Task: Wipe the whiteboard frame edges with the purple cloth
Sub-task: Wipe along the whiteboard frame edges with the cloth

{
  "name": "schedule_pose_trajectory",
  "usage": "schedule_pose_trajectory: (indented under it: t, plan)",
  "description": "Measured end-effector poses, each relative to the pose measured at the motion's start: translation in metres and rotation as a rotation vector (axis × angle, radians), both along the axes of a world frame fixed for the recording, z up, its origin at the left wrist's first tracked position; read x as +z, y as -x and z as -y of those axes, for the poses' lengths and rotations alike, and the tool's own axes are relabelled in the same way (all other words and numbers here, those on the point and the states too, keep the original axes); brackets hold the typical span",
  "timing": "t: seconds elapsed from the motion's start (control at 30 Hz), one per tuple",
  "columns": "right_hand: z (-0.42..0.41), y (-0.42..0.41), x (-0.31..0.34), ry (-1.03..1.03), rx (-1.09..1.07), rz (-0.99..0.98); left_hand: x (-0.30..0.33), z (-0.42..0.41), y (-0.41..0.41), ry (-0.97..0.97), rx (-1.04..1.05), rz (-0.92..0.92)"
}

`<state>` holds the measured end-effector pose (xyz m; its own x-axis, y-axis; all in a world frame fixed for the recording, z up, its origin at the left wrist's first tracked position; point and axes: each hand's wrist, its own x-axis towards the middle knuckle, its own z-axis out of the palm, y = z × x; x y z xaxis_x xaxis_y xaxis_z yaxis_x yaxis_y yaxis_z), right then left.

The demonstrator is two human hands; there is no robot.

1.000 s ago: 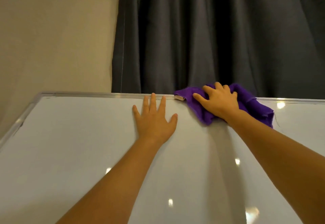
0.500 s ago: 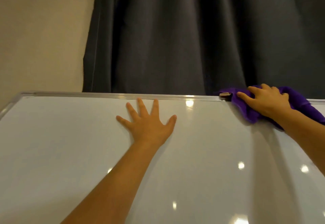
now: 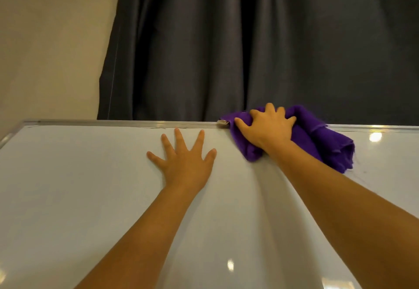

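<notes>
A white whiteboard (image 3: 90, 198) fills the lower part of the view, with a silver metal frame (image 3: 127, 123) along its far edge and left corner. My right hand (image 3: 267, 127) presses a bunched purple cloth (image 3: 322, 139) onto the far frame edge, right of centre, fingers curled over the cloth and the frame. A small pale tag sticks out of the cloth's left tip on the frame. My left hand (image 3: 186, 159) lies flat on the board surface with fingers spread, just below the frame and left of the cloth.
A dark grey curtain (image 3: 249, 45) hangs right behind the board's far edge. A beige wall (image 3: 49, 45) stands at the left. Ceiling lights reflect on the glossy board.
My right hand and the cloth slid right along the far frame edge, then back left toward the left hand. The left hand stayed flat on the board.
</notes>
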<state>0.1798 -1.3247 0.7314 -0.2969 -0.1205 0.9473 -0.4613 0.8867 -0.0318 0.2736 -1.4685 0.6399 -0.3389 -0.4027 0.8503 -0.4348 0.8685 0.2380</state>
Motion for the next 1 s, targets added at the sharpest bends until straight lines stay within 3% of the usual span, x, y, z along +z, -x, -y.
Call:
schedule_pose_trajectory:
  t: [0.33,0.73,0.87,1.0]
  plan:
    - [-0.096,0.043,-0.007,0.003,0.1,-0.061,-0.011,-0.064,0.033,0.16,-0.139,-0.028]
    - [-0.312,0.139,-0.006,0.112,-0.089,0.082,-0.017,-0.097,0.042,-0.005,-0.017,-0.007]
    - [-0.3,0.137,-0.006,0.172,-0.119,0.157,-0.02,-0.164,0.073,-0.036,-0.026,-0.027]
    - [-0.25,0.11,-0.013,0.114,-0.01,0.054,-0.029,-0.206,0.093,-0.008,-0.032,0.005]
